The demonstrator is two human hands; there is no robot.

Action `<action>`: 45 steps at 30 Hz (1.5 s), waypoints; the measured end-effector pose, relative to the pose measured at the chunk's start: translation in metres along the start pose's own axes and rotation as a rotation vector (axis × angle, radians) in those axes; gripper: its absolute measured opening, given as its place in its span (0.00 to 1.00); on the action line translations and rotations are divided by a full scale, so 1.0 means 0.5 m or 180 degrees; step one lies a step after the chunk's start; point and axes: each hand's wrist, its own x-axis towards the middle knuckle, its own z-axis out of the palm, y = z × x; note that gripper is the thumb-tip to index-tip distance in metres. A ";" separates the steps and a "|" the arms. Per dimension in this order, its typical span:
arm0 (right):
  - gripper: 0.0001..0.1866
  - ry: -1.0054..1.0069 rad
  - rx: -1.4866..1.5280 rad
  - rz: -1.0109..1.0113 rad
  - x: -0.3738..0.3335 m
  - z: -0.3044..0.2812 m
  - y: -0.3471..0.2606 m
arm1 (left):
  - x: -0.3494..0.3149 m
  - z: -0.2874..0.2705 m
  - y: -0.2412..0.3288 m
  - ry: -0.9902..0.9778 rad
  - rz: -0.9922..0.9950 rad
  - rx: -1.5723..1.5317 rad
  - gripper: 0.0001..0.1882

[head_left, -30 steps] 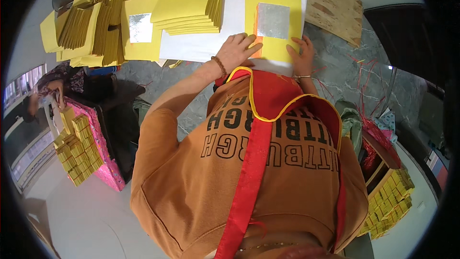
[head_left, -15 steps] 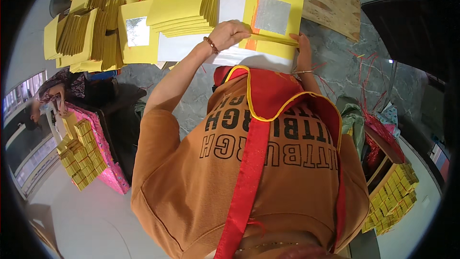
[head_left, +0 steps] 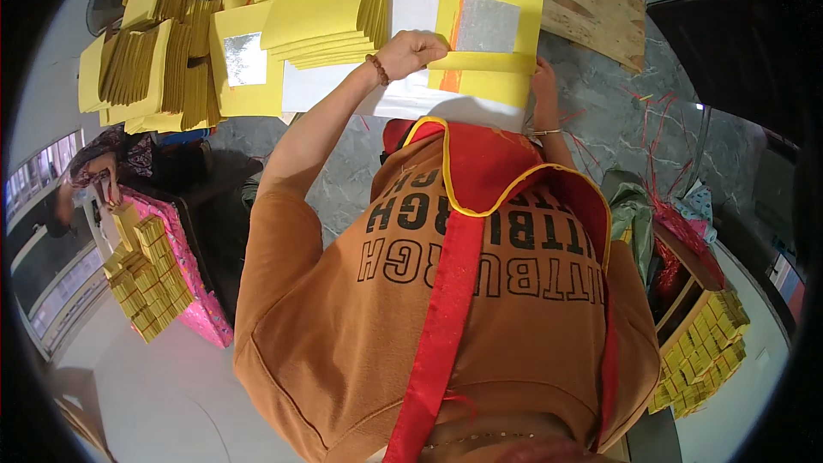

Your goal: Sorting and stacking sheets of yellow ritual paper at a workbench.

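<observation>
On the white table [head_left: 407, 101], at its near right corner, I see a yellow sheet [head_left: 489, 39] lying flat, its right side close along the table's right edge. A dull silver square [head_left: 488, 21] sits on it, with an orange strip [head_left: 455, 21] down the square's left side. A plain yellow band [head_left: 489, 62], seemingly the sheet's near edge turned up, crosses it from side to side over the square's near end. Yellow paper marked with orange shows on the near side of that band.

The left hand [head_left: 413, 53] is nearly closed, thumb and fingers pinching the band's left end. The right hand [head_left: 544, 83] is at the right end, by the table's right edge; its fingers are partly hidden, so I cannot tell how far open it is or whether it grips.

For writing, the brown sweatshirt [head_left: 369, 326] carries rows of large capitals, solid black in some and outlined in the one nearest the neck, partly covered by a red apron [head_left: 446, 317].
</observation>
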 end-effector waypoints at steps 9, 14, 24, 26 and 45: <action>0.16 0.0394 -0.1139 -0.1462 -0.022 0.012 0.005 | -0.008 0.011 -0.030 0.1103 0.1660 0.0764 0.12; 0.15 0.0272 -0.0536 -0.1243 -0.014 0.008 -0.018 | 0.022 0.025 -0.032 0.1466 0.1591 0.1651 0.11; 0.13 -0.0855 -0.2531 -0.2564 -0.120 0.000 -0.142 | -0.086 0.048 -0.003 0.0768 0.1997 0.1050 0.11; 0.13 -0.0871 -0.2110 -0.1829 -0.135 0.000 -0.115 | -0.097 0.072 -0.014 0.0610 0.1198 0.0739 0.11; 0.25 0.0190 -0.1991 -0.1102 -0.079 0.058 -0.094 | -0.031 0.112 -0.031 0.1713 -0.0336 0.0089 0.12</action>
